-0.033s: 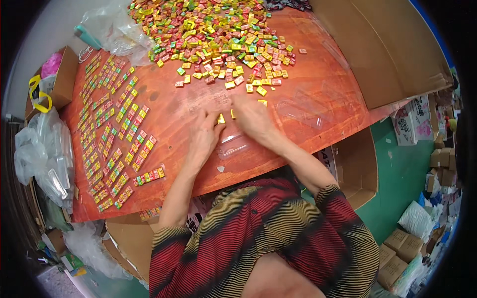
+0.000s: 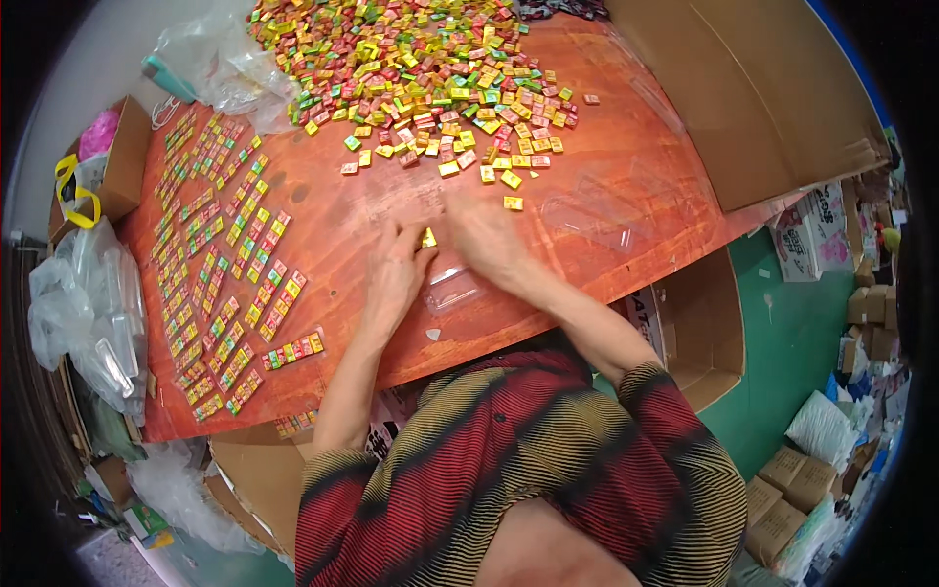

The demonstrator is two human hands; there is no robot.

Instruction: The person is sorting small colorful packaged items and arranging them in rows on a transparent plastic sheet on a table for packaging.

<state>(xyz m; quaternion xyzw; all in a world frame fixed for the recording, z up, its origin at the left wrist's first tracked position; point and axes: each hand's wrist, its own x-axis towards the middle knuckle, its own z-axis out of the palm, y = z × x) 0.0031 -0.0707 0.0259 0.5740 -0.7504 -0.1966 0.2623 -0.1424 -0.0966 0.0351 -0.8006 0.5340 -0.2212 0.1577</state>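
Note:
Above the near middle of the table, my left hand [image 2: 394, 269] is closed, its thumb and fingers at a small yellow box [image 2: 428, 238]. My right hand [image 2: 492, 245] is beside it on the right, its fingers smeared by motion, so what they hold does not show. Just below the hands lies a clear plastic tray [image 2: 453, 293]. One loose yellow box [image 2: 513, 203] sits a little beyond my right hand. Farther off spreads a big heap of small red, yellow and green boxes [image 2: 411, 68].
Rows of packed little boxes [image 2: 264, 245] cover the table's left side. Clear plastic trays [image 2: 599, 227] lie at right. A large cardboard box [image 2: 763, 98] stands at the far right, and plastic bags [image 2: 93, 303] hang off the left edge. A bluish-green object [image 2: 166, 76] rests by a clear bag.
My right hand has moved slightly left and is more blurred. A yellow bit that showed at its fingertips is now out of sight. My left hand stays at its box.

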